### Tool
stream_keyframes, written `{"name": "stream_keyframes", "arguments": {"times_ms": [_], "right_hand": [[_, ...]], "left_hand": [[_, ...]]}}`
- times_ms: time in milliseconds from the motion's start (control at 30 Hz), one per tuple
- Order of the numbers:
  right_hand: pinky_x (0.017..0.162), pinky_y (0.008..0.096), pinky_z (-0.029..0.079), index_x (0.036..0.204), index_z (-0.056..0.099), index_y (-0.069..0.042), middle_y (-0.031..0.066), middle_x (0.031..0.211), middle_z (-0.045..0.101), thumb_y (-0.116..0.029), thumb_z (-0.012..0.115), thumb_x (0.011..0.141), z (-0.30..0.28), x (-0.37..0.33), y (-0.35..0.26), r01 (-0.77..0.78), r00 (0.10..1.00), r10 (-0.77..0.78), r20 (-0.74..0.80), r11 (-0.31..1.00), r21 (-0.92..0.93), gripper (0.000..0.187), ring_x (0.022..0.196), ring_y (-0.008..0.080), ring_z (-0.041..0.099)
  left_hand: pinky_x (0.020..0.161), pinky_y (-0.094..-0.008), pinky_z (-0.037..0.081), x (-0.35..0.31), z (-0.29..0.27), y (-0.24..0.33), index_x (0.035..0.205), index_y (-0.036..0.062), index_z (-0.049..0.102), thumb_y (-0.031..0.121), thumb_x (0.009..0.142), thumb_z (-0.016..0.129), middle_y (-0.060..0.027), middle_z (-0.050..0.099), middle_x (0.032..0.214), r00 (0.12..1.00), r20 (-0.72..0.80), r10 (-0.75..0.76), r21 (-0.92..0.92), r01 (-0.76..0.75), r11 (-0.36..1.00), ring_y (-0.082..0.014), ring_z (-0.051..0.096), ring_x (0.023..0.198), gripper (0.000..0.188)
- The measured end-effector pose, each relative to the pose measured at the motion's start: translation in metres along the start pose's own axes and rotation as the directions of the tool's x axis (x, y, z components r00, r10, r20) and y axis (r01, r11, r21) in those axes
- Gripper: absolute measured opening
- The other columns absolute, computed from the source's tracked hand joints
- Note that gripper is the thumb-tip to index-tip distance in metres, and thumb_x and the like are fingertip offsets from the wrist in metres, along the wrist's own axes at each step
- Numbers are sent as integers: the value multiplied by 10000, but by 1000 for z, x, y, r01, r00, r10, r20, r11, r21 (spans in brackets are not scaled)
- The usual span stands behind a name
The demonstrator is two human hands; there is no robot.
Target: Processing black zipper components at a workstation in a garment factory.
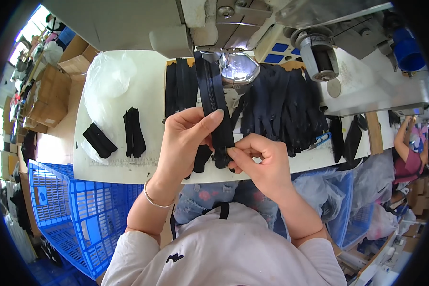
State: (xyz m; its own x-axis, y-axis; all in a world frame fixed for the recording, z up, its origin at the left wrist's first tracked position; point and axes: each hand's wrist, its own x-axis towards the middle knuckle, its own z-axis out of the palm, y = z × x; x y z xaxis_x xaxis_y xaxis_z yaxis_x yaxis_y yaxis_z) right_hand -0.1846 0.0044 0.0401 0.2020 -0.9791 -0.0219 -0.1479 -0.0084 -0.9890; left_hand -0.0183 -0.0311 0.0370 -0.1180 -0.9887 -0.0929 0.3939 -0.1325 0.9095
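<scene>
Left hand [188,128] pinching long dark zipper strip with black teeth [214,97] around mid-length, thumb on top. Right hand [264,159] gripping its near end, thumb against fingers. Strip's far end sits up at grey metal sewing machine [226,28], over white counter [152,95]. Loose pile of dark zipper strips [276,105] right of it; two short black fabric bundles [134,133] lie left, apart from each other.

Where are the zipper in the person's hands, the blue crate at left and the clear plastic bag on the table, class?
Zipper [212,95]: head view, on its upper stretch.
Blue crate [72,198]: head view, on its wall's corner edge.
Clear plastic bag [110,76]: head view, on its upper part.
</scene>
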Motion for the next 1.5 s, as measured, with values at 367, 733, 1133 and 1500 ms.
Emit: {"name": "stream_keyframes", "arguments": {"times_ms": [367, 733, 1133, 1500], "right_hand": [[509, 209, 456, 785, 631, 7, 46, 645, 654, -83, 659, 847, 3, 0, -3, 55, 998, -55, -10, 998, -38, 113, 564, 65, 616], [537, 198, 469, 808, 619, 8, 51, 651, 660, -94, 654, 859, 9, 9, -1, 37, 997, -30, -78, 995, 92, 120, 597, 74, 646], [546, 201, 491, 823, 623, 17, 50, 670, 664, -81, 641, 871, 13, 17, -3, 41, 994, -25, -111, 988, 147, 110, 622, 77, 654], [558, 206, 509, 837, 622, 20, 54, 697, 666, -85, 636, 876, 12, 20, 2, 34, 994, -15, -112, 985, 172, 113, 653, 84, 659]], "left_hand": [[447, -190, 405, 9, -1, 8, 687, 59, 605, 195, 892, 648, 2, 608, 641, 999, -12, -33, -12, 33, 999, -43, 534, 515, 249], [439, -186, 374, 24, 7, 18, 668, 71, 599, 193, 886, 651, 31, 581, 624, 1000, 17, 25, 46, -26, 999, -21, 503, 501, 255], [417, -183, 326, 35, 4, 14, 630, 78, 589, 194, 861, 678, 61, 522, 576, 998, -34, 56, 83, -53, 995, -9, 438, 477, 274], [427, -173, 331, 30, 3, 6, 748, 59, 602, 160, 868, 666, 46, 552, 633, 993, -50, 109, 242, -94, 966, -18, 460, 510, 170]]}}
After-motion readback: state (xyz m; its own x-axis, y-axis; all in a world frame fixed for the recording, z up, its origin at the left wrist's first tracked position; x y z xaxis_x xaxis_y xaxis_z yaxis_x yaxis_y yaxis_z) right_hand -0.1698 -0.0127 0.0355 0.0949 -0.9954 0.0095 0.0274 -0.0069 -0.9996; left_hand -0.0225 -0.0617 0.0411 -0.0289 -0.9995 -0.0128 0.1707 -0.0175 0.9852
